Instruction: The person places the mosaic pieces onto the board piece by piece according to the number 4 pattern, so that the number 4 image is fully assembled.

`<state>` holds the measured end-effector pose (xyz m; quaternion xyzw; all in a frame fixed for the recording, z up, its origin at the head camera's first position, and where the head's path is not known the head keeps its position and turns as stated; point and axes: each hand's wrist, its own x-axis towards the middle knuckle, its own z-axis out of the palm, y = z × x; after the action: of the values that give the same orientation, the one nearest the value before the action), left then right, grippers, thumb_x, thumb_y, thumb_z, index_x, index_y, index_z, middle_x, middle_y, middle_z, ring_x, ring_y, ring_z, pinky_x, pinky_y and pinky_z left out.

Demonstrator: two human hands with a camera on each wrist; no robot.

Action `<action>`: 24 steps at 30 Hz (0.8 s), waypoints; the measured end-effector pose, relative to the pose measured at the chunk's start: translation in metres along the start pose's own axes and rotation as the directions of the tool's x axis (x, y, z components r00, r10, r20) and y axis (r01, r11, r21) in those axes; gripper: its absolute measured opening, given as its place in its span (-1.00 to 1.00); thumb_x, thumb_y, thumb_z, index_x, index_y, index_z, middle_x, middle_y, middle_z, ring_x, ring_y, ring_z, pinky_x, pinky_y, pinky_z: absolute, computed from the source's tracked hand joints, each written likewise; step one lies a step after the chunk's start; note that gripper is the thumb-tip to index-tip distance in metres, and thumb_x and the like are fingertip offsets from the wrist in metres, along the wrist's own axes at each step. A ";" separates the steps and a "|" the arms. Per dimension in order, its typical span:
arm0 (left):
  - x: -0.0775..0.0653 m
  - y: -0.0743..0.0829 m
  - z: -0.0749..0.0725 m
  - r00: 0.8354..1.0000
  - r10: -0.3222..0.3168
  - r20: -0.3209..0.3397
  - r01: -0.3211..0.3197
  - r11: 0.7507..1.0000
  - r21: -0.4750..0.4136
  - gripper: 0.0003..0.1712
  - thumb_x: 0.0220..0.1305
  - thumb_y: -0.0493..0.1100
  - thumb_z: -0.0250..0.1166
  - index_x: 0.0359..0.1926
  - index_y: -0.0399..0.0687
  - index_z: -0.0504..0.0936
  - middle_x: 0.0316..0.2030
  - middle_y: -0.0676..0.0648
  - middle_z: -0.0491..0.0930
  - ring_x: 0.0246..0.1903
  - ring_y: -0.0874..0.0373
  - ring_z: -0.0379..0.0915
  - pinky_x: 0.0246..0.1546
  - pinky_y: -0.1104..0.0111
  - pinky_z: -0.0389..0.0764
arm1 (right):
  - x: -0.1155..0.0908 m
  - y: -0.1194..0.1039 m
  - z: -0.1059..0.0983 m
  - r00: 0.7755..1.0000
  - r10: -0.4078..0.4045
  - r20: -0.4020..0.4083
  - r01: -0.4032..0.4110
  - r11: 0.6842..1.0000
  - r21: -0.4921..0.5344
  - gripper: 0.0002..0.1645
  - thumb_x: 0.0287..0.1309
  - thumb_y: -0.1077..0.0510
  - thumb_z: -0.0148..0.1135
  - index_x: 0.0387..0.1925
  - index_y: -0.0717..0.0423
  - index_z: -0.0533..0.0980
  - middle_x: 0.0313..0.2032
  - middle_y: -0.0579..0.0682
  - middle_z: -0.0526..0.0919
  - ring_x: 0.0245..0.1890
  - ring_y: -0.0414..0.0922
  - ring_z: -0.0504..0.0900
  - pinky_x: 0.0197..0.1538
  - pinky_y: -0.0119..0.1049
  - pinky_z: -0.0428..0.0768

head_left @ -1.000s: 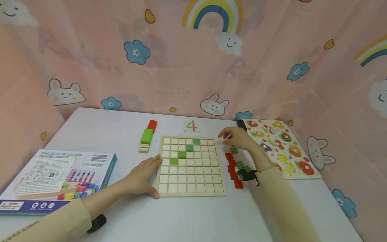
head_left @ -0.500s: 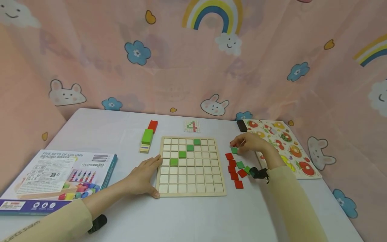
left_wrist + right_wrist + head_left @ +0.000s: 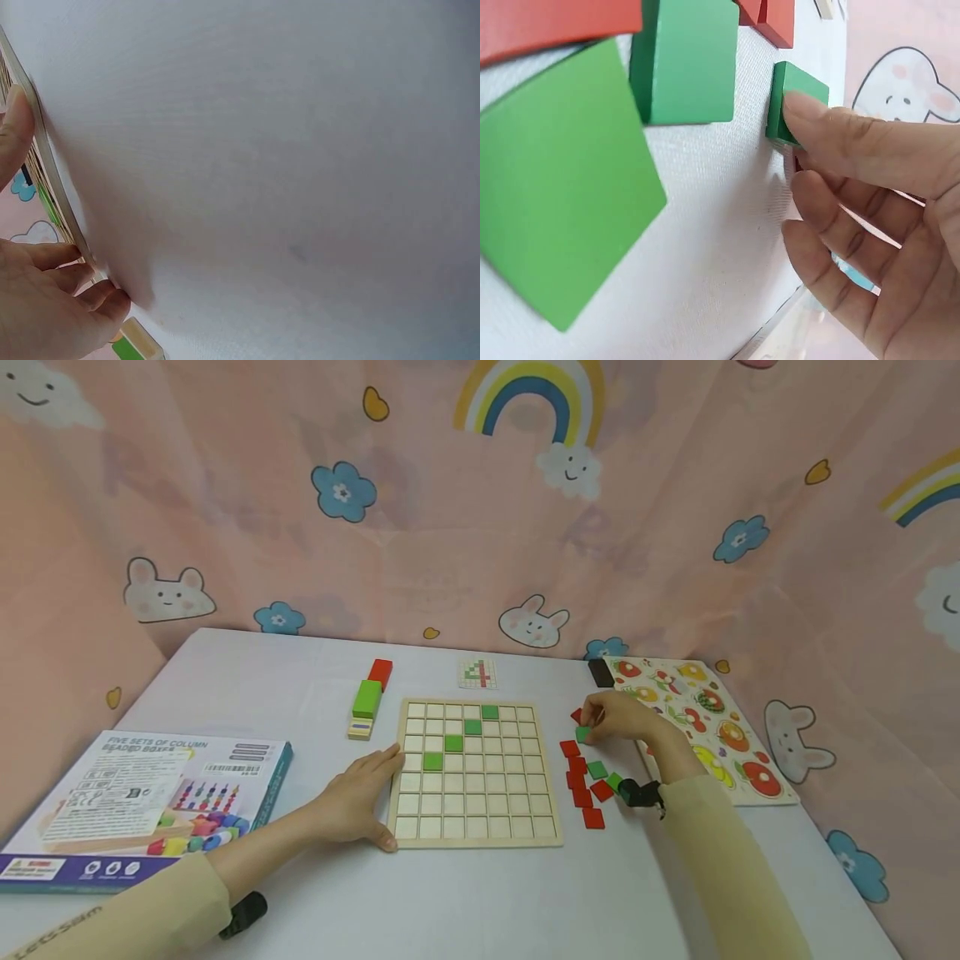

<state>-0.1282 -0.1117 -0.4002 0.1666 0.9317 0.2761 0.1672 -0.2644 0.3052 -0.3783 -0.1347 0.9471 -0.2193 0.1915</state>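
A wooden grid board (image 3: 480, 843) lies mid-table with a diagonal of several green tiles (image 3: 453, 743) set in its squares. My left hand (image 3: 356, 793) rests along its left side, fingers spread and thumb at the near corner; the left wrist view shows the fingertips (image 3: 112, 300) against the board's edge (image 3: 56, 180). Right of the board, my right hand (image 3: 618, 718) pinches a green tile (image 3: 806, 82) at the far end of the loose pieces. In the right wrist view its thumb lies over the tile, and the index fingertip is hidden.
Loose red tiles (image 3: 581, 797) and green tiles (image 3: 596, 769) lie right of the board. Beyond it is a small pattern card (image 3: 477, 674). Green blocks (image 3: 367, 699) stand at the back left, a boxed toy (image 3: 150, 810) at left, a fruit-picture board (image 3: 705, 727) at right.
My right hand has come from beside the board's far right corner, moved right and down, and brought its thumb and fingers onto the green tile. My left hand stays at the board.
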 end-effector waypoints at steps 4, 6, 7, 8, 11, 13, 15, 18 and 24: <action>0.000 0.000 0.000 1.000 0.005 -0.003 -0.005 1.000 0.007 0.39 -0.41 -0.06 0.69 0.48 -0.27 0.16 0.55 -0.26 0.02 0.51 -0.32 -0.06 0.32 -0.35 0.19 | -0.001 -0.001 -0.002 1.000 -0.006 0.003 0.006 1.000 0.009 -0.80 0.06 0.25 0.41 -0.27 0.16 0.55 -0.33 0.04 0.59 -0.27 -0.07 0.48 -0.21 -0.30 0.46; -0.001 0.001 0.000 1.000 0.005 -0.003 -0.005 1.000 0.007 0.39 -0.41 -0.06 0.70 0.48 -0.26 0.16 0.55 -0.26 0.03 0.51 -0.32 -0.06 0.32 -0.34 0.19 | -0.002 -0.003 -0.004 1.000 -0.031 -0.001 0.031 0.999 0.024 -0.83 0.10 0.27 0.36 -0.23 0.16 0.57 -0.34 0.05 0.59 -0.29 -0.09 0.47 -0.23 -0.30 0.45; -0.001 0.001 -0.001 1.000 0.005 -0.003 -0.005 1.000 0.007 0.39 -0.41 -0.06 0.70 0.48 -0.27 0.16 0.55 -0.26 0.03 0.51 -0.32 -0.06 0.32 -0.35 0.19 | -0.003 -0.004 -0.004 0.999 -0.048 -0.008 0.048 0.998 0.039 -0.83 0.12 0.28 0.33 -0.22 0.17 0.57 -0.34 0.06 0.59 -0.30 -0.09 0.46 -0.24 -0.30 0.44; -0.001 0.001 -0.001 1.000 0.004 -0.002 -0.004 1.000 0.008 0.39 -0.41 -0.06 0.70 0.48 -0.27 0.16 0.55 -0.26 0.03 0.51 -0.32 -0.06 0.32 -0.35 0.19 | -0.003 -0.007 -0.005 0.998 -0.065 -0.019 0.066 0.996 0.057 -0.84 0.14 0.28 0.31 -0.20 0.18 0.58 -0.36 0.06 0.58 -0.32 -0.09 0.45 -0.25 -0.30 0.44; 0.000 0.001 -0.002 1.000 0.001 0.003 -0.001 1.000 0.010 0.39 -0.41 -0.05 0.69 0.48 -0.27 0.15 0.55 -0.26 0.01 0.51 -0.33 -0.07 0.33 -0.36 0.16 | -0.003 -0.018 -0.003 0.989 -0.125 -0.081 0.132 0.987 0.095 -0.86 0.17 0.28 0.27 -0.21 0.18 0.58 -0.39 0.05 0.56 -0.37 -0.11 0.44 -0.30 -0.34 0.46; 0.000 0.001 -0.002 1.000 0.002 0.005 -0.002 1.000 0.010 0.40 -0.41 -0.04 0.69 0.49 -0.27 0.14 0.55 -0.27 0.00 0.51 -0.34 -0.08 0.33 -0.37 0.15 | -0.002 -0.031 0.002 0.981 -0.149 -0.125 0.163 0.980 0.116 -0.87 0.18 0.26 0.28 -0.21 0.16 0.58 -0.42 0.02 0.52 -0.39 -0.12 0.43 -0.33 -0.37 0.44; 0.000 0.001 -0.003 1.000 0.003 0.007 -0.003 1.000 0.008 0.40 -0.41 -0.04 0.69 0.49 -0.28 0.14 0.55 -0.27 -0.01 0.51 -0.35 -0.09 0.33 -0.38 0.14 | -0.001 -0.045 0.009 0.971 -0.178 -0.160 0.197 0.973 0.116 -0.87 0.18 0.24 0.30 -0.21 0.13 0.58 -0.42 0.00 0.51 -0.39 -0.13 0.43 -0.33 -0.38 0.43; -0.001 0.001 -0.003 1.000 0.007 0.010 -0.007 1.000 0.005 0.40 -0.41 -0.03 0.69 0.49 -0.28 0.13 0.55 -0.27 -0.01 0.51 -0.35 -0.08 0.32 -0.39 0.14 | 0.001 -0.069 0.022 0.960 -0.217 -0.175 0.240 0.962 0.128 -0.86 0.17 0.22 0.34 -0.21 0.09 0.59 -0.41 -0.01 0.53 -0.36 -0.13 0.45 -0.31 -0.38 0.43; -0.002 0.002 -0.004 1.000 0.006 0.012 -0.006 1.000 -0.003 0.40 -0.41 -0.03 0.69 0.48 -0.27 0.14 0.55 -0.27 0.00 0.51 -0.34 -0.08 0.32 -0.38 0.15 | 0.006 -0.109 0.048 0.953 -0.258 -0.155 0.284 0.944 0.171 -0.84 0.13 0.22 0.39 -0.23 0.07 0.60 -0.40 -0.02 0.58 -0.36 -0.15 0.50 -0.27 -0.39 0.48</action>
<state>-0.1280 -0.1130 -0.3954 0.1708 0.9297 0.2770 0.1724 -0.2309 0.1914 -0.3687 -0.2302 0.9045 -0.3420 0.1091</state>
